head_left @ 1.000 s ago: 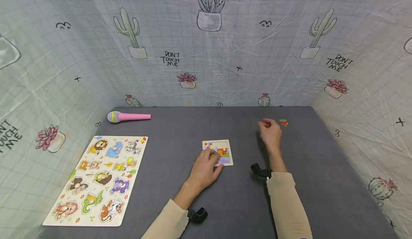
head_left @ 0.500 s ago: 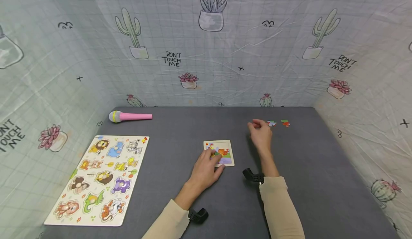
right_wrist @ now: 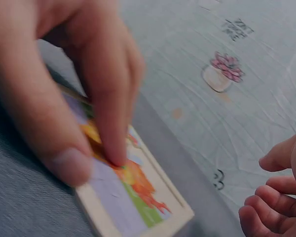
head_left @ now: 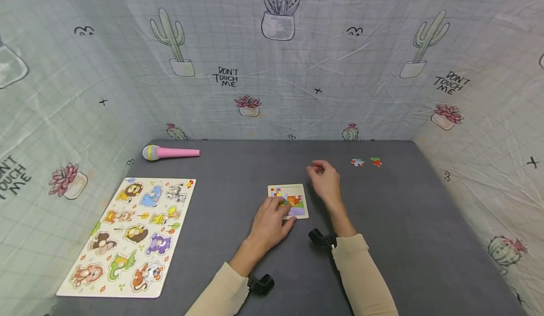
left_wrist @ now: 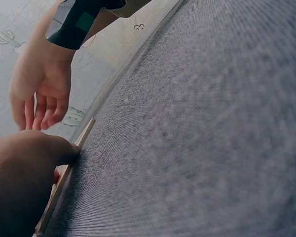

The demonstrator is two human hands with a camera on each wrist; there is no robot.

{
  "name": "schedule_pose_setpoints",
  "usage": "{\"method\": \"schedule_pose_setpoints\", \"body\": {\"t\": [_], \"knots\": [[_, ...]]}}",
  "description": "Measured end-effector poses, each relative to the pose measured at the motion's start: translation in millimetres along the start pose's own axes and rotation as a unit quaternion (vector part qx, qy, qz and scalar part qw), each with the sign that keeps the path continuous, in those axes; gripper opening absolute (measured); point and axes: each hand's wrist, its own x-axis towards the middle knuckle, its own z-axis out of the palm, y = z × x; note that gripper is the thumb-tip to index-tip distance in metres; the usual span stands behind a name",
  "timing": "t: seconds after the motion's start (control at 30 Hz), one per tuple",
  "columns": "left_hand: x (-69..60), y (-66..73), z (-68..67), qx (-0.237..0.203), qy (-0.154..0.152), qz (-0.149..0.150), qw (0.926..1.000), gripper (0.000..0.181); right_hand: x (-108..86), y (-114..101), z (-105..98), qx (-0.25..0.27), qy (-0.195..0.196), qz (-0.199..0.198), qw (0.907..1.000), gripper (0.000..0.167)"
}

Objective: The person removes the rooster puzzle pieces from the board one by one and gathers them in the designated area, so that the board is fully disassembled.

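Small, nearly square puzzle tray point(head_left: 289, 186) of pale wood, brightly printed inside its frame, flat near the middle of the dark grey cloth-like table point(head_left: 425, 259). Upon it, bare left hand point(head_left: 268, 221): thumb at the near rim, fingers spread across the left part of the picture, pressing rather than wrapped round. Just to the right of the tray, bare right hand point(head_left: 326, 183), beige-sleeved and raised: fingers loosely curled, thumb apart from the forefinger in the right wrist view, nothing visible between them. Deciding relation, by judgement: tray to the left of the right fingertips and closer to the body, without a marked long axis, its sides turned only slightly from square to the person. On the opposite side, to the right of those fingertips and roughly level with them, two loose flat shapes well apart from the tray: blue, white and red jigsaw piece point(head_left: 358, 162), longer axis roughly left to right, and, just beyond it, green and red jigsaw piece point(head_left: 376, 162). Nearer to both pieces, the right hand; in contact with the tray, only the left.
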Motion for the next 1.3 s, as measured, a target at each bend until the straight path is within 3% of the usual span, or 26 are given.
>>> {"method": "schedule_pose_setpoints", "body": {"t": [0.33, 0.6, 0.77, 1.0, 1.3], "knots": [[-0.8, -0.3, 0.1, -0.009, 0.019, -0.010, 0.9997, 0.034, -11.8, -2, 23, -0.043, -0.070, -0.028, 0.9962, 0.036], [-1.2, -2.3, 1.0, -0.014, 0.004, -0.023, 0.9996, 0.032, -17.1, 1, 36, -0.091, -0.119, -0.068, 0.9863, 0.024], [-2.2, -2.0, 1.1, -0.020, -0.003, -0.028, 0.9994, 0.033, -20.8, -1, 39, -0.101, -0.152, -0.071, 0.9806, 0.021], [-1.9, -4.1, -1.3, -0.040, -0.015, -0.007, 0.9991, 0.034, -22.3, -4, 39, -0.123, -0.177, -0.061, 0.9746, 0.019], [1.2, -11.7, -6.3, -0.073, -0.046, 0.026, 0.9959, 0.027, -19.2, -3, 36, -0.133, -0.174, -0.063, 0.9736, 0.017]]}}
